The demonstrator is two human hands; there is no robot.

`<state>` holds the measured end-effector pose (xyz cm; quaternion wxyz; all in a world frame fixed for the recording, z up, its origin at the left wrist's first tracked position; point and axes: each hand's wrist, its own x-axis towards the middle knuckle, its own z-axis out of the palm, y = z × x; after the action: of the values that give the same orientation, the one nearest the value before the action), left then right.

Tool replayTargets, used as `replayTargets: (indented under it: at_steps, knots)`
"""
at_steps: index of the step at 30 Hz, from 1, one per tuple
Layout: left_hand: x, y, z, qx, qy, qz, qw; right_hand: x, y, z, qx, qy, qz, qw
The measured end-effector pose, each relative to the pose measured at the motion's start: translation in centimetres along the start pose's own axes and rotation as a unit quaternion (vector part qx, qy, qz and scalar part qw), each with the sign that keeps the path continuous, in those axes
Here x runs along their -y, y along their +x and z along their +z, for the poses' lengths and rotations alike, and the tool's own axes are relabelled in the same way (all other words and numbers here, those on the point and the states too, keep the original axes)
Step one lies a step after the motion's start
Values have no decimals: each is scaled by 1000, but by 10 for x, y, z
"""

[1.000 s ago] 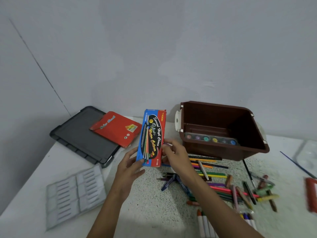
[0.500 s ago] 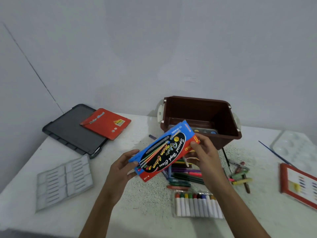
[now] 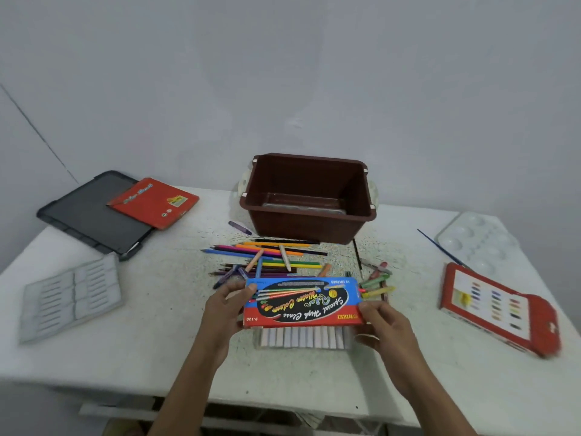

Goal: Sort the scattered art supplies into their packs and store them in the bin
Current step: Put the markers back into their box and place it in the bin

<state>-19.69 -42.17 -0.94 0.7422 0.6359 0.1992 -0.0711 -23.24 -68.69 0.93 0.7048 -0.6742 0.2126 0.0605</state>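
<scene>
Cardboard, glossy and printed blue above red, makes up the flat rectangular watercolour pack (image 3: 301,302), which hangs just above the near middle of the white speckled surface (image 3: 157,357). Its long axis runs left to right and its lettering is upside down to the viewer. The left hand (image 3: 226,309) grips the left end, thumb on the printed face and fingers (image 3: 250,288) curled at the edge. The right hand (image 3: 382,322) pinches the right end in the same way.

The deep brown plastic bin (image 3: 309,215) stands straight beyond, on the far side. Its long near wall is roughly parallel to the pack, so I judge a plain push away would reach it, with neither hand nearer.

Between pack and bin lie thin wooden coloured pencils (image 3: 267,256), mostly lying left to right, and stubby waxy crayons (image 3: 375,283) lie near the pack's right end. Under the pack's near edge shows a clear tray of pale-barrelled markers (image 3: 301,338).

Off to the sides are:
- a matte grey lid (image 3: 85,215) at far left
- a flat red card sleeve (image 3: 154,202) on that lid
- a red paint box (image 3: 496,309) at right
- a white moulded palette (image 3: 474,240) beyond the paint box
</scene>
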Motion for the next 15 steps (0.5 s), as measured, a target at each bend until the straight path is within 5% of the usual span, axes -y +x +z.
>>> replayTargets:
  at_steps: [6, 15]
  knots:
    - [18, -19, 8, -9, 50, 7, 999, -32, -4, -21, -1, -1, 42, 999]
    - [21, -16, -6, 26, 96, 26, 995, -34, -6, -19, -29, -54, -13, 998]
